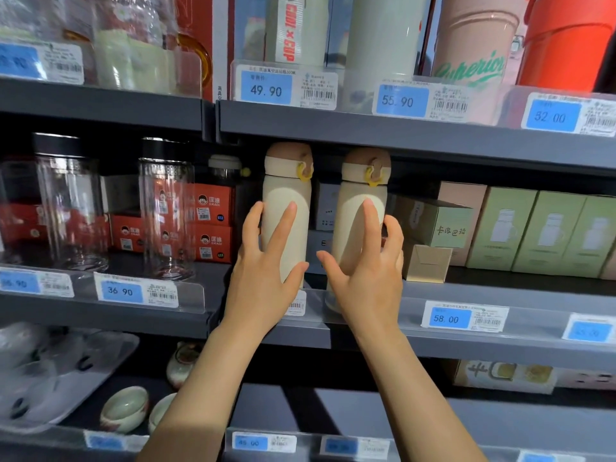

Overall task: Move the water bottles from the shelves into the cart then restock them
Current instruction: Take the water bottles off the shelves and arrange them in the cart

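Landmark: the grey metal middle shelf (366, 331), whose front rail carries the blue price tag reading 58.00 (450, 318).
Left bottle: a tall cream-coloured flask with a tan domed cap and a yellow loop (287, 201) stands upright on the middle shelf, near its front edge.
Right bottle: a matching cream flask with a tan cap and yellow loop (361, 211) stands upright on the same shelf, just beside the first one and apart from it.
Left hand: the left hand (266, 261) wraps the left bottle's lower body, thumb on one side, fingers spread up its front and other side.
Right hand: the right hand (363, 275) wraps the right bottle likewise, thumb toward the gap between the flasks, fingers curled round the front and far side.
Beside the bottles: green cardboard boxes (526, 231) sit on the middle shelf to the right; clear glass tumblers with black lids (166, 208) stand on the adjoining shelf to the left, before red boxes (213, 221).
Above the shelf: a pink cup with green script (473, 38) and an orange container (566, 41).
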Action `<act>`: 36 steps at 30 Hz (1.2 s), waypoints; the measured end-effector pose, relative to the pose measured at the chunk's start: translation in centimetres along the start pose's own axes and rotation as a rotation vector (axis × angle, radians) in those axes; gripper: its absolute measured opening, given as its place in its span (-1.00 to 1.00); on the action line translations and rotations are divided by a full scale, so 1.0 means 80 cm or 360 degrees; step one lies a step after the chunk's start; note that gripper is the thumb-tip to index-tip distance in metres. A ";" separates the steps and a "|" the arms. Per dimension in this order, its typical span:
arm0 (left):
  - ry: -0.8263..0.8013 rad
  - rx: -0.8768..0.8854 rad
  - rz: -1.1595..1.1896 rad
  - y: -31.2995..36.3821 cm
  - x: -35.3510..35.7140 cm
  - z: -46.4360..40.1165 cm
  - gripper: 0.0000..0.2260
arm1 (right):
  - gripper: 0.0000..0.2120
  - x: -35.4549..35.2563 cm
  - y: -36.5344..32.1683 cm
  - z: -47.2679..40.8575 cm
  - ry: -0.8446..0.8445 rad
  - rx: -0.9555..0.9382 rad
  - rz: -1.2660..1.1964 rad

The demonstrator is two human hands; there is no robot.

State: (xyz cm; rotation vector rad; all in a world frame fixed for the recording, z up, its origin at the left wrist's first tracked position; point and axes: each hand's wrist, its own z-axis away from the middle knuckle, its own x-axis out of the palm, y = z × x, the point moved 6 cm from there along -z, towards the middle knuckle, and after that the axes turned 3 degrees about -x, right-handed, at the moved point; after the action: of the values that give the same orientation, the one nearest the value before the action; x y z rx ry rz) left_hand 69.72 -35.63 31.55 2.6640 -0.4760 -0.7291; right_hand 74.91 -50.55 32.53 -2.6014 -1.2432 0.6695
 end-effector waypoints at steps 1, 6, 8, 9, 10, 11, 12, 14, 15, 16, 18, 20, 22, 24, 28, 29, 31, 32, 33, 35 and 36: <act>0.0003 0.0019 -0.0047 0.000 0.000 0.002 -0.24 | -0.17 0.000 0.000 0.002 -0.0006 0.0010 -0.0011; 0.0207 0.0019 -0.0049 -0.005 -0.012 0.025 -0.48 | -0.33 -0.015 -0.007 0.032 0.0063 -0.0092 -0.0083; 0.0329 0.0063 -0.0027 -0.003 -0.018 0.044 -0.57 | -0.43 -0.024 -0.011 0.047 0.0110 -0.0162 -0.0132; 0.0375 0.0092 -0.0028 0.000 -0.022 0.055 -0.61 | -0.47 -0.027 -0.012 0.056 0.0122 -0.0193 -0.0158; 0.0413 0.0115 -0.0047 0.004 -0.026 0.067 -0.66 | -0.51 -0.030 -0.014 0.066 0.0127 -0.0220 -0.0182; 0.0451 0.0131 -0.0087 0.009 -0.030 0.080 -0.70 | -0.54 -0.033 -0.015 0.076 0.0124 -0.0237 -0.0213; 0.0494 0.0136 -0.0141 0.014 -0.037 0.093 -0.74 | -0.57 -0.037 -0.017 0.087 0.0110 -0.0238 -0.0266; 0.0560 0.0121 -0.0263 0.027 -0.051 0.121 -0.77 | -0.60 -0.046 -0.025 0.107 0.0065 -0.0224 -0.0413; 0.0561 0.0107 -0.0312 0.034 -0.059 0.134 -0.77 | -0.61 -0.052 -0.028 0.117 0.0035 -0.0224 -0.0480; 0.0542 0.0089 -0.0353 0.040 -0.067 0.147 -0.77 | -0.61 -0.056 -0.031 0.127 -0.0010 -0.0224 -0.0541; 0.0464 0.0009 -0.0446 0.051 -0.081 0.180 -0.75 | -0.60 -0.063 -0.035 0.155 -0.0192 -0.0191 -0.0675; 0.0372 -0.0114 -0.0537 0.057 -0.098 0.220 -0.71 | -0.59 -0.066 -0.038 0.188 -0.0462 -0.0103 -0.0837; 0.0261 -0.0297 -0.0623 0.056 -0.118 0.264 -0.68 | -0.58 -0.068 -0.046 0.221 -0.0666 -0.0007 -0.0989; 0.0147 -0.0538 -0.0734 0.052 -0.141 0.306 -0.65 | -0.56 -0.067 -0.057 0.247 -0.0814 0.0073 -0.1095; -0.0020 -0.0872 -0.0937 0.047 -0.189 0.387 -0.66 | -0.50 -0.066 -0.089 0.305 -0.1079 0.0235 -0.1261; -0.0070 -0.0927 -0.0954 0.047 -0.199 0.405 -0.63 | -0.49 -0.064 -0.097 0.321 -0.1144 0.0249 -0.1278; -0.0158 -0.1093 -0.0922 0.045 -0.215 0.441 -0.54 | -0.44 -0.056 -0.110 0.355 -0.1322 0.0266 -0.1284; -0.0202 -0.1172 -0.0920 0.042 -0.223 0.460 -0.50 | -0.41 -0.053 -0.117 0.370 -0.1457 0.0284 -0.1280; -0.0249 -0.1221 -0.0942 0.040 -0.230 0.479 -0.49 | -0.39 -0.050 -0.123 0.386 -0.1621 0.0318 -0.1273; -0.0363 -0.1345 -0.1008 0.032 -0.245 0.517 -0.56 | -0.39 -0.045 -0.132 0.417 -0.1910 0.0390 -0.1257; -0.0397 -0.1436 -0.1016 0.029 -0.255 0.534 -0.63 | -0.40 -0.045 -0.138 0.433 -0.2027 0.0428 -0.1259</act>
State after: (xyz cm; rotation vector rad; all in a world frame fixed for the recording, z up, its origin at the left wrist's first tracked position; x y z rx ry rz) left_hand 29.71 -39.36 6.45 1.8304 0.5741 -1.1138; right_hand 49.00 -47.37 6.93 -1.0685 -1.9998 2.1406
